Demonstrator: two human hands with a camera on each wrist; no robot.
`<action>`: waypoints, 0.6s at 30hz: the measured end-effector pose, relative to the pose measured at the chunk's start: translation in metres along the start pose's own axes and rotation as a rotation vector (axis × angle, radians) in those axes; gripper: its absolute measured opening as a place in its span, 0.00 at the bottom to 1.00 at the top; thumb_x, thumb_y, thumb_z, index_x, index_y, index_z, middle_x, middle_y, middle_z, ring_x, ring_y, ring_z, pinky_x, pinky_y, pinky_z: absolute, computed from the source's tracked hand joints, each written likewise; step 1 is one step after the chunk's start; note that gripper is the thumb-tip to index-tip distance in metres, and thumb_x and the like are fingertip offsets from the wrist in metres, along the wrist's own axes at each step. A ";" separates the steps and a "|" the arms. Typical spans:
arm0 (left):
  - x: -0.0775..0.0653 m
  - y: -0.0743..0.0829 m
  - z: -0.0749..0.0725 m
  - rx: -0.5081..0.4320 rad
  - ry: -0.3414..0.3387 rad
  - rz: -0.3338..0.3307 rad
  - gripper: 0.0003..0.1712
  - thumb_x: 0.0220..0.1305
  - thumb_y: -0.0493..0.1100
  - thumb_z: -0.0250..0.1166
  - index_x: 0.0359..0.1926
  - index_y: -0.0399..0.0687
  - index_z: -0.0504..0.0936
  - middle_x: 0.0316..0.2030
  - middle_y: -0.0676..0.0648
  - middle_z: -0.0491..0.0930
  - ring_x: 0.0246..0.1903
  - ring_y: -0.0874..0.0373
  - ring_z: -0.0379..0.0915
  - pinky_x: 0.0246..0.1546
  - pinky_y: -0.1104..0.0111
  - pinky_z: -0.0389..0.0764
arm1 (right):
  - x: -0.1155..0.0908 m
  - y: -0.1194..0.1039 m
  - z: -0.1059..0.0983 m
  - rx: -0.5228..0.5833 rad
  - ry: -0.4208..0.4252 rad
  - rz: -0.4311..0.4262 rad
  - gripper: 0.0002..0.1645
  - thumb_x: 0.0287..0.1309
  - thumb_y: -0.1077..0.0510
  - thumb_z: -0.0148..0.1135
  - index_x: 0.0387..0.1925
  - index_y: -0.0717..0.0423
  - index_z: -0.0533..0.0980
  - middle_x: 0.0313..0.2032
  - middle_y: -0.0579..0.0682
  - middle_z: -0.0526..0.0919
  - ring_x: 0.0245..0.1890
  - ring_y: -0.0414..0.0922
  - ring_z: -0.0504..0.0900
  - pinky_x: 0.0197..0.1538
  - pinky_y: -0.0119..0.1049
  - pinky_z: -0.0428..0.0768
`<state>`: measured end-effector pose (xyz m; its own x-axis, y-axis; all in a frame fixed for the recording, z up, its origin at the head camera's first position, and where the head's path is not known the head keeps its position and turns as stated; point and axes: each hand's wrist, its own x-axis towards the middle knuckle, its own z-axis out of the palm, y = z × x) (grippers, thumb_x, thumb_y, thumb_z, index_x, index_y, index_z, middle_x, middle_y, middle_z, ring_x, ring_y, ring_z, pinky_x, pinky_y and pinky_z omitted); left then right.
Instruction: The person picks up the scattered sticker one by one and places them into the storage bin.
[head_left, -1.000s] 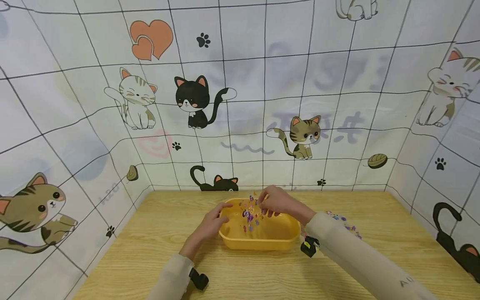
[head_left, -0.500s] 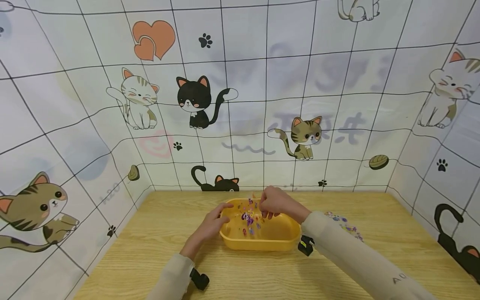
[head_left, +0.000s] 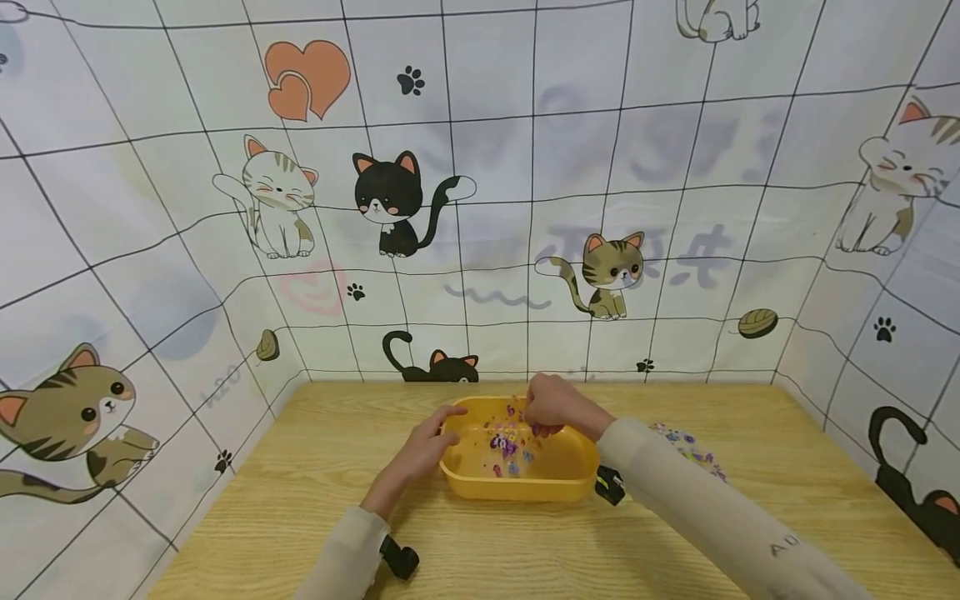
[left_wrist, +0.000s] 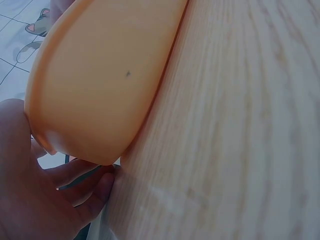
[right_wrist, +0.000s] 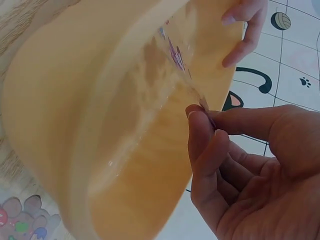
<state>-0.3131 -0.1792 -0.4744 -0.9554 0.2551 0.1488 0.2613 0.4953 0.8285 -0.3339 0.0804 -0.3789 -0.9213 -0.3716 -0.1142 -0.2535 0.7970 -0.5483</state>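
A yellow plastic basin (head_left: 517, 490) sits on the table. My left hand (head_left: 418, 448) grips its left end, with the thumb over the rim; in the left wrist view the fingers (left_wrist: 82, 185) lie against the outside, low near the table. Over the basin, my right hand (head_left: 561, 405) pinches the edge of a thin clear sheet with small purple and coloured prints (head_left: 504, 446), like a sticker sheet. The right wrist view shows that sheet (right_wrist: 176, 54) nearly edge-on, running from thumb and fingertips into the basin. Its lower end is inside the basin's walls.
More clear sheets with colourful prints (head_left: 693, 450) lie on the wooden table (head_left: 300, 500) right of the basin, partly behind my right sleeve (head_left: 675, 483). A white cloth with cat drawings (head_left: 480, 208) hangs behind and at both sides.
My right hand has shifted slightly right, and the printed sheet has moved with it a little to the right and down. The left hand stays on the basin.
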 end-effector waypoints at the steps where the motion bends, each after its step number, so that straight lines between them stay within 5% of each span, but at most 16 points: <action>1: 0.000 0.000 0.000 0.000 0.001 -0.001 0.27 0.69 0.37 0.56 0.69 0.52 0.75 0.74 0.42 0.69 0.76 0.40 0.61 0.74 0.43 0.65 | 0.000 0.000 0.001 -0.002 -0.003 -0.005 0.20 0.59 0.68 0.60 0.11 0.62 0.81 0.14 0.56 0.84 0.09 0.42 0.73 0.14 0.29 0.65; 8: 0.001 0.002 -0.001 0.006 0.000 0.007 0.27 0.69 0.38 0.55 0.69 0.53 0.75 0.74 0.42 0.69 0.76 0.39 0.61 0.73 0.42 0.66 | 0.004 0.002 0.005 -0.043 0.002 0.059 0.24 0.61 0.66 0.59 0.09 0.54 0.71 0.11 0.51 0.79 0.08 0.42 0.75 0.13 0.29 0.68; 13: 0.001 0.000 0.000 0.008 0.002 0.015 0.27 0.69 0.38 0.56 0.68 0.52 0.75 0.74 0.41 0.70 0.75 0.39 0.62 0.73 0.42 0.66 | 0.007 0.005 0.009 -0.089 -0.005 0.151 0.07 0.59 0.62 0.65 0.26 0.58 0.78 0.14 0.52 0.80 0.11 0.43 0.80 0.18 0.32 0.79; 18: -0.001 0.000 0.000 0.019 -0.005 0.015 0.27 0.70 0.38 0.55 0.69 0.51 0.75 0.75 0.40 0.68 0.75 0.39 0.61 0.72 0.42 0.67 | 0.007 0.008 0.010 -0.150 -0.051 0.197 0.04 0.56 0.65 0.64 0.27 0.59 0.78 0.15 0.52 0.81 0.12 0.44 0.82 0.17 0.31 0.78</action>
<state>-0.3123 -0.1795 -0.4741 -0.9507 0.2664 0.1584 0.2781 0.5073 0.8157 -0.3392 0.0793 -0.3924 -0.9421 -0.2230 -0.2505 -0.1154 0.9168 -0.3824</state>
